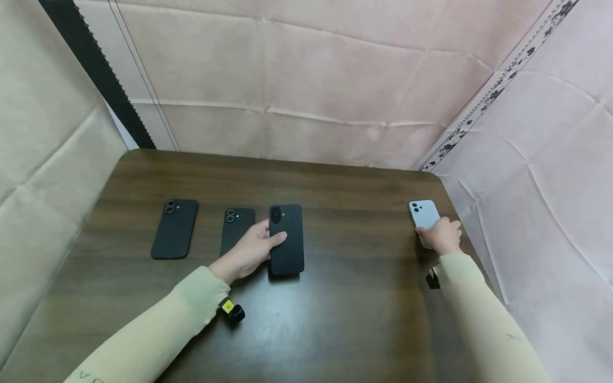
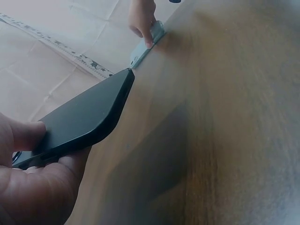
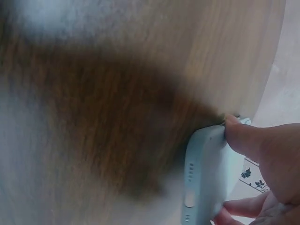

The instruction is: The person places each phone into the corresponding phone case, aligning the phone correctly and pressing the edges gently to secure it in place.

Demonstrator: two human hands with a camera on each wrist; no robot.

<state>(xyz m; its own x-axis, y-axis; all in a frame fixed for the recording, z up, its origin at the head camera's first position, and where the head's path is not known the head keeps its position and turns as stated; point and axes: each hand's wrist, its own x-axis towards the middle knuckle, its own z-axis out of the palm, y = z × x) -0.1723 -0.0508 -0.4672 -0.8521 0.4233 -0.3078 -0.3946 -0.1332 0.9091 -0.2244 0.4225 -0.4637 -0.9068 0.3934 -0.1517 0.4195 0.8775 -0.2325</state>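
Observation:
My left hand (image 1: 246,254) holds a black smartphone (image 1: 289,247), thumb across its back and fingers underneath. In the left wrist view, this phone (image 2: 89,110) is raised at a tilt over the table and casts a shadow there. At the right side, my right hand (image 1: 442,235) grips a pale blue smartphone (image 1: 423,213) by its edges. The right wrist view shows thumb and fingers on opposite long sides of that phone (image 3: 213,164), its port end facing the camera. A second black phone (image 1: 237,226) lies partly hidden behind my left hand.
Farther left on the brown wooden table (image 1: 354,213) lies another black phone (image 1: 175,230), camera side up. Pale creased cloth (image 1: 311,80) hangs behind the table and on both sides. The table's right edge runs close by the right hand.

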